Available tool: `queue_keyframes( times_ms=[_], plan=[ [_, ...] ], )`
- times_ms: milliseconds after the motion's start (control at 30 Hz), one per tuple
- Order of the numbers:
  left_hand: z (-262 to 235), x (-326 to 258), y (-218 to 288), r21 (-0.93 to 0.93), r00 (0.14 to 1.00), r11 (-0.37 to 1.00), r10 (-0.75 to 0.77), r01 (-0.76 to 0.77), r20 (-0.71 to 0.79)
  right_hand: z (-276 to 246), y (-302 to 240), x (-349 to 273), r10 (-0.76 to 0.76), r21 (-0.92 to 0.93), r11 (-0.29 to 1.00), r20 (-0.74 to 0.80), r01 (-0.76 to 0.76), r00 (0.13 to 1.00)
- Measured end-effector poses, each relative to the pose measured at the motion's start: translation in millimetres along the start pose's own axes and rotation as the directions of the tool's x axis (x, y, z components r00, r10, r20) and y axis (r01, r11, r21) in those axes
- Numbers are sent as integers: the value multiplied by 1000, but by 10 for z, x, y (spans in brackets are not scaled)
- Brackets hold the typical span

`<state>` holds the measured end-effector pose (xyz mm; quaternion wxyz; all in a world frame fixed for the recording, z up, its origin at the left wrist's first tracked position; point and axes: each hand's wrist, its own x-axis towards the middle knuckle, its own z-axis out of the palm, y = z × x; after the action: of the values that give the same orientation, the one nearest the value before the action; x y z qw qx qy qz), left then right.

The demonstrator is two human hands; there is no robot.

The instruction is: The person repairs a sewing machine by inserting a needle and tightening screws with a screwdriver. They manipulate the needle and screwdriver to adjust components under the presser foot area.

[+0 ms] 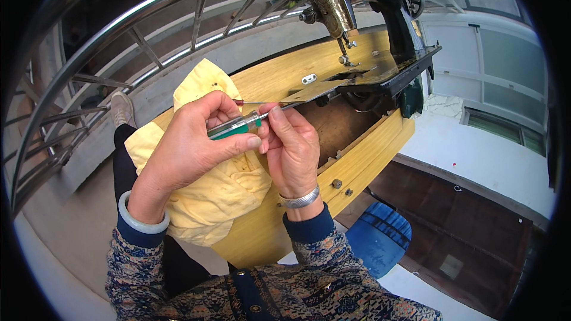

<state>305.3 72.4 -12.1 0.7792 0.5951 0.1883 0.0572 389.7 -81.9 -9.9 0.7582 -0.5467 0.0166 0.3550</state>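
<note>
My left hand [187, 139] is wrapped round the clear and green handle of a screwdriver [237, 127]. With thumb and fingers, my right hand [291, 151] pinches its metal shaft just ahead of the handle. Beyond the hands, a thin metal rod [256, 103] with a small reddish-brown end lies near the cloth's edge; its kind is unclear. A crumpled yellow cloth [223, 202] with dark spots rests on the wooden sewing table [253, 238], under and beside my left hand. To the right of the hands, a compartment in the tabletop stands uncovered.
A black and gold sewing machine [386, 18] stands at the far right of the table. A small metal plate with holes [308, 79] lies on the wood. Metal railings [148, 47] run along the far left. A blue stool [379, 238] is below the table's right side.
</note>
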Motion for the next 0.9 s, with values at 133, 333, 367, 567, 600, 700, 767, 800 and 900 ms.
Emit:
queue_keyframes(
  times_ms=[133, 333, 367, 567, 600, 700, 767, 800, 900],
  plan=[
    [-25, -6, -5, 50, 999, 999, -12, 10, 31, -45, -99, -11, 61, -51, 997, 54, -58, 997],
    [-14, -14, -2, 46, 1000, 999, -7, 7, 11, -439, -506, -52, -251, -514, 852, -242, 96, 937],
    [-17, -10, -1, 53, 1000, 999, 0, -1, 12, -503, -544, 1, -350, -547, 820, -246, 169, 904],
    [-7, -21, 5, -70, 997, 995, -73, 74, 12, -648, -582, 225, -430, -433, 852, -255, 295, 866],
    [-8, -20, 3, -75, 994, 992, -104, 105, 16, -643, -583, 232, -448, -449, 839, -253, 307, 857],
    [-20, -10, -17, -136, 986, 977, -161, 165, 36, -619, -564, 229, -459, -466, 833, -278, 300, 844],
    [-23, -17, -42, -203, 978, 957, -201, 208, 56, -613, -547, 239, -482, -480, 820, -282, 313, 830],
    [-33, -13, -56, -236, 972, 943, -223, 235, 78, -615, -540, 244, -494, -486, 812, -280, 322, 823],
    [-54, 12, -104, -322, 955, 899, -271, 297, 125, -633, -533, 254, -501, -506, 800, -265, 323, 824]
  ],
)
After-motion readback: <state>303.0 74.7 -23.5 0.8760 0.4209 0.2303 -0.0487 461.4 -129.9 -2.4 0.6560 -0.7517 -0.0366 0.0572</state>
